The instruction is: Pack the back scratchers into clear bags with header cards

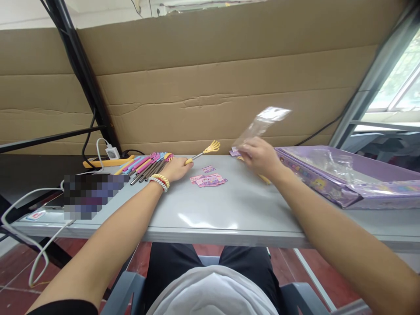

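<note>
My left hand [178, 169] is closed around a small back scratcher with a yellow claw-shaped head [212, 147] and a metal shaft, pointing to the right. My right hand [259, 158] pinches a clear plastic bag [260, 124], which stands up from the fingers and leans right. Between the hands, pink and purple printed cards [211, 180] lie on the grey-white table [210, 210]. Behind my left hand is a row of back scratchers [144, 166] with pink, blue, yellow and metal parts. Something yellow [264, 179] lies partly hidden below my right hand.
A purple printed box [315, 175] with clear plastic bags [333, 162] in it stands at the right. Toward the left are a blurred-out dark object [93, 194], white cables [39, 190] and a white charger plug [112, 152]. Cardboard [210, 100] walls off the back.
</note>
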`<state>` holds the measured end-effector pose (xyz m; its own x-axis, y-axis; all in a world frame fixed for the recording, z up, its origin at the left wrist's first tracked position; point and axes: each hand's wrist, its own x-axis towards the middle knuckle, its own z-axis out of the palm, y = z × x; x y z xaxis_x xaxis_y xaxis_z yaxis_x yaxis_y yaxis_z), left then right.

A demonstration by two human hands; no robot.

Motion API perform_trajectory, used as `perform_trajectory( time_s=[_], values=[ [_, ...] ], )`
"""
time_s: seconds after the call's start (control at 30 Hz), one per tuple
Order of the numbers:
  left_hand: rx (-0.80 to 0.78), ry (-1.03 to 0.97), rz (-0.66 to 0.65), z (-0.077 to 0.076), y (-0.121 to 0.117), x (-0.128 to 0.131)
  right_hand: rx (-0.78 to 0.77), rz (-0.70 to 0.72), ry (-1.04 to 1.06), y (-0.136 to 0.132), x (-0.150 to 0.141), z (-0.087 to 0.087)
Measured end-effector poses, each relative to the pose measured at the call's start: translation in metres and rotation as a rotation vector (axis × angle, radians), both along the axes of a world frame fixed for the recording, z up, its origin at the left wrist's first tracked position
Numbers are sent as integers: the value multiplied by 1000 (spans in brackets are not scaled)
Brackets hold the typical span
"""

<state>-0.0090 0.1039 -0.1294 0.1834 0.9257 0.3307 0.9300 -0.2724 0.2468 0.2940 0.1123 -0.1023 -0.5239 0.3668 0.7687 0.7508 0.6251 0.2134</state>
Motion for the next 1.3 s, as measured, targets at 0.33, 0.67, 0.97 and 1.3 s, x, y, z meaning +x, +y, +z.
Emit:
perform_trajectory(
  time_s=[0.33,0.67,0.97,1.3],
  values=[
    [-57,-320,-302,2,-13,19,-92,206,-286,-11,-49,-33],
    [-48,-513,-442,5,-32,49,-321,224,84,-10,-55,-37],
    [-287,-843,-473,8,-28,45,-90,182,95,-11,-52,-34],
    [-263,-932,-437,6,-25,46,117,301,-54,-27,-72,-36]
  ],
)
